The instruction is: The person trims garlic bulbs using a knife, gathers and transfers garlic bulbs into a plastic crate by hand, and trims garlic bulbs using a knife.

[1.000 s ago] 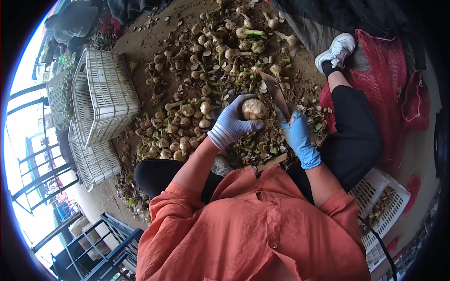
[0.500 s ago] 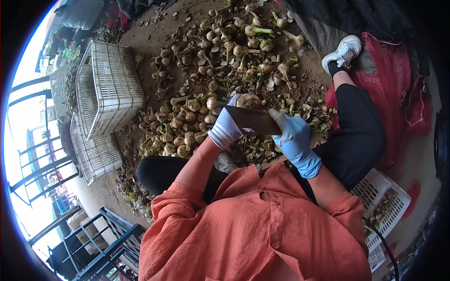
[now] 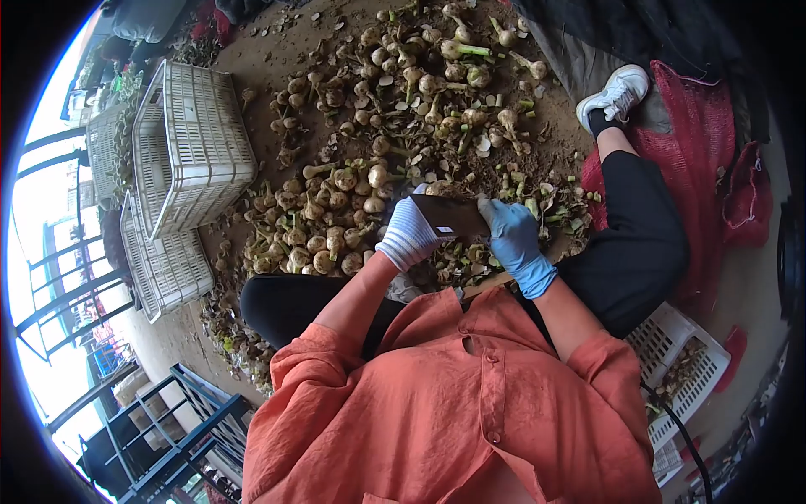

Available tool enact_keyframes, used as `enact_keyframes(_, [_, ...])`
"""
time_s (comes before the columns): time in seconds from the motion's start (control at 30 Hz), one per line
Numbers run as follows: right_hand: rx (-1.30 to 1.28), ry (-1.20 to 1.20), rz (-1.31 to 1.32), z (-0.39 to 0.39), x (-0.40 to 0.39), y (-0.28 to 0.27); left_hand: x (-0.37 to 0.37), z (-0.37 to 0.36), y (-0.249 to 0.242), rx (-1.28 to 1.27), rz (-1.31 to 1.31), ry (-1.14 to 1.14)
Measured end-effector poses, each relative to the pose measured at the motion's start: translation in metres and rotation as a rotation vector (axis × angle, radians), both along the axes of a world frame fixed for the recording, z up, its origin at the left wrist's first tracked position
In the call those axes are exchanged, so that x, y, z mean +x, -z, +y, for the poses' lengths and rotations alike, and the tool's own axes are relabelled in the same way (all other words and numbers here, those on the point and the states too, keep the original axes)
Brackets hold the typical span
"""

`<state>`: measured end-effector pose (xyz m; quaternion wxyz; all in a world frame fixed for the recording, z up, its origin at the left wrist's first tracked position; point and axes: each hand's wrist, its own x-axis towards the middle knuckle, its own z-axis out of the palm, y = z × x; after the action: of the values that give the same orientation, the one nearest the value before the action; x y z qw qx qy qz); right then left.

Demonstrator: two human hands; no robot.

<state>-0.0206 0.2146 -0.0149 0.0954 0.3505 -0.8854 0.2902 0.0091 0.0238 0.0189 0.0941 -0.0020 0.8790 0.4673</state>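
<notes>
Left hand (image 3: 409, 233) holds 1 bulb (image 3: 443, 190) behind blade (image 3: 454, 217).

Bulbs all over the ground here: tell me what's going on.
A seated person works on one bulb with gloved hands. The left hand holds it, mostly hidden behind the wide blade that the right hand grips. Whether the blade is cutting can't be seen. More bulbs lie loose in front, with pale crates off to the left.
</notes>
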Motion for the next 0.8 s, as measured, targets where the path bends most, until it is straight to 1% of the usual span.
enact_keyframes(0.03, [0.032,0.048,-0.033,-0.001,0.0,0.012,0.003,-0.002,-0.004,0.14,-0.209,-0.075])
enact_keyframes(0.07, [0.37,0.258,-0.396,0.012,-0.019,0.029,0.014,0.002,-0.02,0.35,-0.108,-0.14])
enact_keyframes(0.1, [0.423,0.329,-0.435,0.033,-0.028,0.065,0.01,-0.002,-0.045,0.321,-0.071,-0.068])
enact_keyframes(0.13, [0.37,0.283,-0.441,0.025,-0.034,0.038,0.011,-0.012,-0.065,0.293,-0.025,-0.025])
enact_keyframes(0.17, [0.298,0.289,-0.38,0.021,-0.039,0.031,0.01,-0.033,-0.056,0.3,-0.08,-0.092])
enact_keyframes(0.2, [0.219,0.312,-0.335,0.022,-0.037,0.027,0.008,-0.044,-0.064,0.368,-0.175,-0.201])
enact_keyframes(0.27, [0.018,0.334,-0.37,0.028,-0.032,0.034,0.015,-0.063,-0.049,0.457,-0.191,-0.227])
enact_keyframes(0.3, [0.067,0.322,-0.463,0.025,-0.029,0.02,0.015,-0.063,-0.044,0.446,-0.219,-0.226])
enact_keyframes(0.33, [0.071,0.324,-0.482,0.019,-0.022,0.005,0.012,-0.059,-0.038,0.442,-0.233,-0.189])
enact_keyframes(0.37, [-0.021,0.23,-0.487,0.009,-0.019,-0.014,0.011,-0.049,-0.034,0.465,-0.225,-0.205])
enact_keyframes(0.4, [-0.112,0.138,-0.478,0.0,-0.02,-0.029,0.006,-0.039,-0.03,0.491,-0.205,-0.217])
enact_keyframes(0.47, [-0.202,0.017,-0.21,-0.011,-0.016,-0.045,0.002,-0.029,-0.027,0.478,-0.191,-0.163])
enact_keyframes(0.53, [-0.165,-0.022,-0.178,-0.012,-0.011,-0.049,0.001,-0.026,-0.026,0.421,-0.164,-0.079])
enact_keyframes(0.57, [-0.111,-0.041,-0.159,-0.012,-0.009,-0.052,0.001,-0.027,-0.02,0.303,-0.086,-0.032])
enact_keyframes(0.6, [-0.057,-0.063,-0.14,-0.012,-0.008,-0.053,0.005,-0.026,-0.015,0.302,-0.084,-0.035])
enact_keyframes(0.67, [-0.04,-0.075,-0.091,-0.014,-0.006,-0.052,0.009,-0.018,-0.013,0.511,-0.037,-0.149])
enact_keyframes(0.7, [-0.057,-0.087,-0.075,-0.013,-0.005,-0.053,0.008,-0.016,-0.016,0.508,-0.036,-0.15])
enact_keyframes(0.73, [-0.073,-0.099,-0.059,-0.013,-0.006,-0.053,0.005,-0.015,-0.02,0.4,0.038,-0.081])
enact_keyframes(0.77, [-0.037,-0.074,-0.075,-0.01,-0.007,-0.039,0.004,-0.013,-0.022,0.294,0.107,-0.016])
enact_keyframes(0.8, [0.001,-0.05,-0.097,-0.006,-0.007,-0.018,0.003,-0.017,-0.021,0.193,-0.173,-0.062])
